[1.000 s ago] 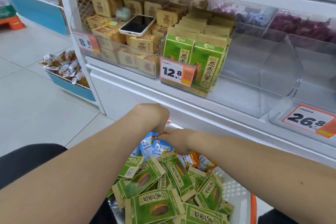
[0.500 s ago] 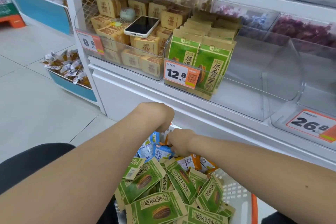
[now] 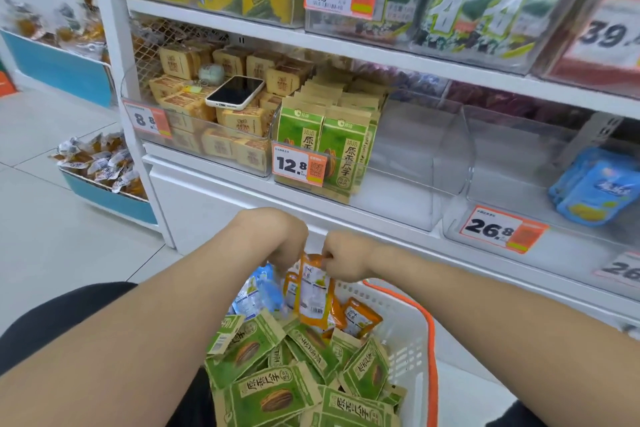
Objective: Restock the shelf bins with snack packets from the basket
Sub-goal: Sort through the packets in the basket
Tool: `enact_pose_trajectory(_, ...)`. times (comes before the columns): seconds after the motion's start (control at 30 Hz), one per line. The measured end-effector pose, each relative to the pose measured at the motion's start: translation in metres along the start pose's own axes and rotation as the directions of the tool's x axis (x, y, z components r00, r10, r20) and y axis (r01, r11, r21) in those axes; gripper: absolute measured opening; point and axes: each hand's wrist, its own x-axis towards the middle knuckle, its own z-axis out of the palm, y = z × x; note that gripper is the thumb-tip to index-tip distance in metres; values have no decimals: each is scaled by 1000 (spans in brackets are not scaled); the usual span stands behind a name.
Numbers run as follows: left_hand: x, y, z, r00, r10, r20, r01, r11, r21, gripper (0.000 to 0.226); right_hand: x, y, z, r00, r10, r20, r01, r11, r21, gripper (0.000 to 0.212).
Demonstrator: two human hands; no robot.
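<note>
My right hand (image 3: pixel 343 258) pinches the top edge of a bunch of orange snack packets (image 3: pixel 313 291) lifted just above the white basket (image 3: pixel 408 333). My left hand (image 3: pixel 277 239), fingers curled, grips the left side of the same bunch, with blurred blue packets (image 3: pixel 259 295) right under it. Several green seed packets (image 3: pixel 273 392) fill the basket. On the shelf, one clear bin (image 3: pixel 419 163) holds green packets (image 3: pixel 325 146) only at its left end. The bin to its right (image 3: pixel 485 204) holds a few blue packets (image 3: pixel 588 184).
A phone (image 3: pixel 235 92) lies on tan boxes in the left bin (image 3: pixel 207 146). Price tags hang on the bin fronts. The basket has an orange handle (image 3: pixel 429 340). A low blue tray of wrapped snacks (image 3: pixel 100 166) stands on the tiled floor to the left.
Both hands have risen out of the basket and drawn up orange packets. The view has tilted up, showing the upper shelf and the blue packets at right.
</note>
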Motion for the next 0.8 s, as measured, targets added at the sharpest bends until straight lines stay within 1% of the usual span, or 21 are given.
enact_pose_trajectory(0.07,-6,8,-2,998,30,62,-23,994,-108,68,-15,-3,-14,993,76,-95,-69,995,67,41)
enact_pose_trajectory(0.13,-8,16,-3,990,84,111,-49,957,-286,89,-29,-5,-30,966,152,-210,-122,981,151,45)
enact_pose_trajectory(0.17,-9,21,-5,988,115,106,-68,927,-370,92,-35,-5,-38,948,197,-249,-146,967,209,43)
enact_pose_trajectory(0.23,-12,29,-11,987,160,24,-126,852,-508,78,-49,-4,-54,910,291,-296,-183,921,345,35)
enact_pose_trajectory(0.3,-14,35,-17,976,159,-148,-216,761,-611,58,-63,-3,-69,878,356,-320,-192,874,447,30)
enact_pose_trajectory(0.33,-14,38,-20,960,149,-236,-270,704,-656,47,-70,-2,-76,859,390,-332,-191,845,500,32)
enact_pose_trajectory(0.4,-15,41,-25,929,121,-350,-357,546,-758,26,-82,1,-89,818,451,-357,-154,770,619,53)
enact_pose_trajectory(0.43,-18,44,-28,919,106,-379,-385,442,-811,20,-88,4,-95,798,481,-363,-127,723,679,60)
enact_pose_trajectory(0.47,-20,48,-32,914,84,-398,-402,331,-854,22,-94,7,-102,768,516,-379,-103,684,722,61)
enact_pose_trajectory(0.5,-23,53,-36,908,55,-414,-416,224,-881,27,-99,11,-108,725,547,-418,-90,678,730,57)
enact_pose_trajectory(0.53,-25,56,-41,901,22,-434,-432,139,-891,32,-104,17,-113,673,564,-478,-98,709,699,50)
enact_pose_trajectory(0.6,-28,62,-49,879,-5,-476,-476,9,-879,37,-113,28,-119,585,575,-572,-156,772,616,37)
enact_pose_trajectory(0.63,-30,66,-53,869,6,-495,-494,-47,-868,37,-117,33,-118,563,569,-600,-170,790,589,35)
enact_pose_trajectory(0.67,-31,70,-56,859,23,-512,-508,-89,-856,35,-121,37,-117,554,557,-619,-153,798,582,35)
enact_pose_trajectory(0.73,-30,80,-61,836,50,-546,-533,-157,-831,26,-127,42,-115,549,501,-669,-32,813,582,32)
enact_pose_trajectory(0.8,-28,92,-66,818,33,-575,-557,-204,-805,23,-128,46,-113,541,433,-721,89,823,562,30)
